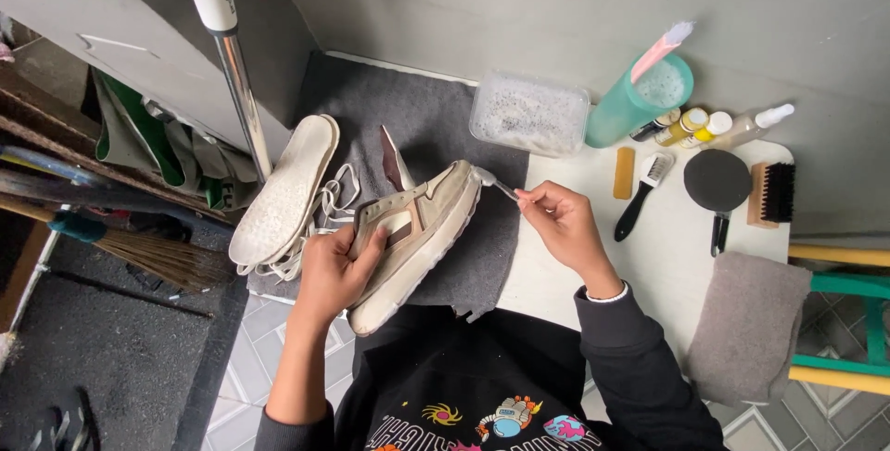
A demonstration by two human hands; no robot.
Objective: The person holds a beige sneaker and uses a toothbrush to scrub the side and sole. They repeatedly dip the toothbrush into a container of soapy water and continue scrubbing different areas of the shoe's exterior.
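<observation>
From your head camera, your left hand [336, 266] is closed around the side of a beige sneaker [417, 238], thumb on its collar, holding it above the grey mat [436, 127]. The shoe's long axis runs diagonally, one end up toward the wall, the other down toward your body. Your right hand [561, 224] pinches a small clear-handled brush [489, 182], its head touching the shoe's upper end. A second shoe [283, 190] lies sole-up to the left. On the white desk [667, 256]: a clear rectangular tub [528, 114], a teal cup [638, 99], small yellow-capped bottles [691, 125] lying down, a white spray bottle [756, 125] and brushes.
</observation>
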